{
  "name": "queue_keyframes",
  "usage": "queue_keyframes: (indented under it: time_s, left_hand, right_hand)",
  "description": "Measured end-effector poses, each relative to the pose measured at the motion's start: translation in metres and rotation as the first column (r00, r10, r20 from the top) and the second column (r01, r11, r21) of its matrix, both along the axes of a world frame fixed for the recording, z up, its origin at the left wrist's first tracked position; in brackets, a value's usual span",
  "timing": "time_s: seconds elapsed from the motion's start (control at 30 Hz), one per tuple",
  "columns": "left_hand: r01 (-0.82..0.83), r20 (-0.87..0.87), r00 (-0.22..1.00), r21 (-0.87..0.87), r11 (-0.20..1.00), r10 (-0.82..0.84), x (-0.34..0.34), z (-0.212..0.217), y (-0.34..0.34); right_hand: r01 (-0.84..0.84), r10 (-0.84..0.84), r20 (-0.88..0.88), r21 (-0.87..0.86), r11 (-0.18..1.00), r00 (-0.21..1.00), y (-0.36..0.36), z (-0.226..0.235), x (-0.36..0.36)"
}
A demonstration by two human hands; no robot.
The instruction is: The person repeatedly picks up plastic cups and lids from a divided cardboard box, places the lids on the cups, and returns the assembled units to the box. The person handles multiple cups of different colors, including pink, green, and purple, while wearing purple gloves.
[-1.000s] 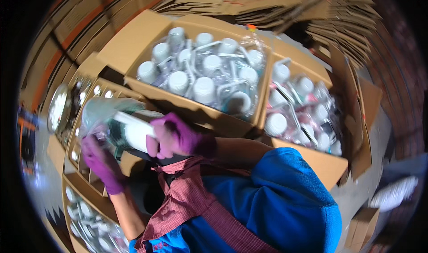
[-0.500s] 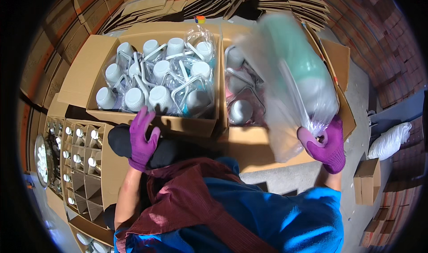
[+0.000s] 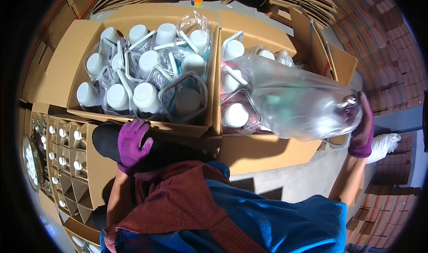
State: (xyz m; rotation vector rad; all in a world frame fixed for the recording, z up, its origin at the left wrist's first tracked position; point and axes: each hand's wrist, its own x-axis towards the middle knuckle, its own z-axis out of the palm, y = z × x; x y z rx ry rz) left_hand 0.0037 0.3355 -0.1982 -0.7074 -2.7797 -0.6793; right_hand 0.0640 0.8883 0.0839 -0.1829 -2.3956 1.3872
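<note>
A person in purple gloves bends over two open cardboard boxes of white-capped bottles. The right hand (image 3: 362, 130) is curled around a large bottle in a clear plastic bag (image 3: 298, 104), holding it on its side over the right box (image 3: 267, 153), near its right edge. The left hand (image 3: 132, 141), fingers spread, rests on the near edge of the left box (image 3: 58, 66), seemingly for balance.
</note>
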Motion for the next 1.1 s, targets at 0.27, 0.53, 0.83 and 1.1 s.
queue_keyframes:
  time_s: [0.27, 0.53, 0.83, 1.1]
  left_hand:
    - [0.166, -0.105, 0.981, 0.022, 0.986, -0.163, -0.101, 0.058, 0.076]
    - [0.448, -0.473, 0.783, -0.020, 0.894, -0.403, -0.239, 0.050, 0.308]
    - [0.742, 0.610, 0.591, -0.153, 0.653, -0.529, -0.256, -0.039, 0.421]
    - [0.138, 0.533, 0.557, 0.696, 0.704, -0.637, -0.299, -0.059, 0.386]
  right_hand:
    - [0.229, -0.276, -0.123, -0.300, 0.926, 0.953, 0.047, 0.010, 0.001]
    - [0.657, -0.441, -0.613, 0.175, 0.733, 0.656, 0.027, -0.013, -0.006]
    - [0.163, -0.155, -0.118, 0.062, 0.985, 0.981, 0.061, -0.076, -0.032]
    - [-0.029, 0.035, 0.065, -0.095, 0.995, 0.997, 0.081, -0.090, -0.061]
